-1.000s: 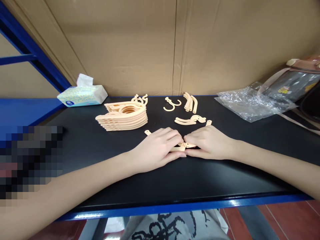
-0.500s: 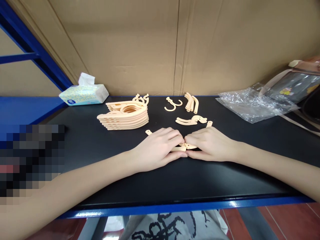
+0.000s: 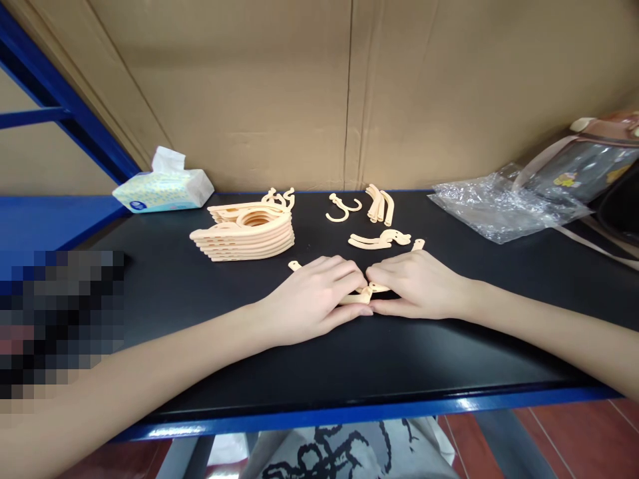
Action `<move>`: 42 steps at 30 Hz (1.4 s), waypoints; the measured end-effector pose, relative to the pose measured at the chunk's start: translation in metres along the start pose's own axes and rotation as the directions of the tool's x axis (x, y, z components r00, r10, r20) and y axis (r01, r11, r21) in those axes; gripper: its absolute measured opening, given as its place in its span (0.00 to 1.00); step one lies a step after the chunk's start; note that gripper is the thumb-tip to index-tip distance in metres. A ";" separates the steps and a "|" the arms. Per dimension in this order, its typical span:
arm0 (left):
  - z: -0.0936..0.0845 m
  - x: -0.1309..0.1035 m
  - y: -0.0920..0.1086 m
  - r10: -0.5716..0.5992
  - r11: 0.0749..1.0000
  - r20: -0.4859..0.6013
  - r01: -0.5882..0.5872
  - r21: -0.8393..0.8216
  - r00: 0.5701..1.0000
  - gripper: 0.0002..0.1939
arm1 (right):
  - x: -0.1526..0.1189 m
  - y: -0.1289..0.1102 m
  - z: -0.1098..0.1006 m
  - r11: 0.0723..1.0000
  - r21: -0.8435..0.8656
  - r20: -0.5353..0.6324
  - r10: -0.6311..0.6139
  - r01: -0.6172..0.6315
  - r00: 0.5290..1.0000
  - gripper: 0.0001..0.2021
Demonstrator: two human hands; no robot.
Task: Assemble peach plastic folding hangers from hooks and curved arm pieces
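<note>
My left hand (image 3: 319,296) is closed around a cream plastic hanger arm (image 3: 355,299); the arm's holed end pokes out beyond the fingers at upper left. Closed on a second hanger arm (image 3: 380,287) is my right hand (image 3: 417,285), with that piece's tip showing above the knuckles. The inner ends of the two pieces meet between my hands, low over the black table (image 3: 379,359). My fingers hide most of both pieces, and whether the ends are joined I cannot tell. Just beyond my right hand lie loose curved hanger pieces (image 3: 372,241).
A stack of cream hangers (image 3: 244,241) stands at left, beside a tissue pack (image 3: 164,191). Loose hooks (image 3: 339,211) and curved bars (image 3: 382,206) lie toward the back. Clear plastic wrapping (image 3: 504,206) and a transparent bag (image 3: 574,173) are at right. A cardboard wall (image 3: 249,93) rises behind.
The whole view has shifted slightly. Both hands keep their grip, and the inner ends of the two hanger arms sit at a slightly different angle to each other.
</note>
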State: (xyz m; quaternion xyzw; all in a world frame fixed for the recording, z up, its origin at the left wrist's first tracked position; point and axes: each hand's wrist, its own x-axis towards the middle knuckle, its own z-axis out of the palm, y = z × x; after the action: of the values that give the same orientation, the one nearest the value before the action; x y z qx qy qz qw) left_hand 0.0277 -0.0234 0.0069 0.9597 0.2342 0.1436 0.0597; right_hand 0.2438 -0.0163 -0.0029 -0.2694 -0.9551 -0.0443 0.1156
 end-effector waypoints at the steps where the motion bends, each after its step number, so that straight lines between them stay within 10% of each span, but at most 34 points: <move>1: 0.000 0.000 0.000 -0.001 1.000 0.000 0.001 -0.001 1.000 0.12 | 0.000 0.000 0.000 1.000 -0.004 -0.005 -0.003 0.003 1.000 0.17; 42: -0.001 0.001 0.001 0.039 0.999 0.017 -0.038 -0.033 0.999 0.12 | 0.000 0.003 0.000 0.994 0.108 -0.038 0.030 -0.026 0.999 0.17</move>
State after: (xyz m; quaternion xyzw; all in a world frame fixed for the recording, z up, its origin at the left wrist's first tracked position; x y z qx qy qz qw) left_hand 0.0282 -0.0235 0.0085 0.9641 0.2129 0.1401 0.0748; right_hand 0.2451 -0.0141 -0.0026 -0.2753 -0.9497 0.0034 0.1494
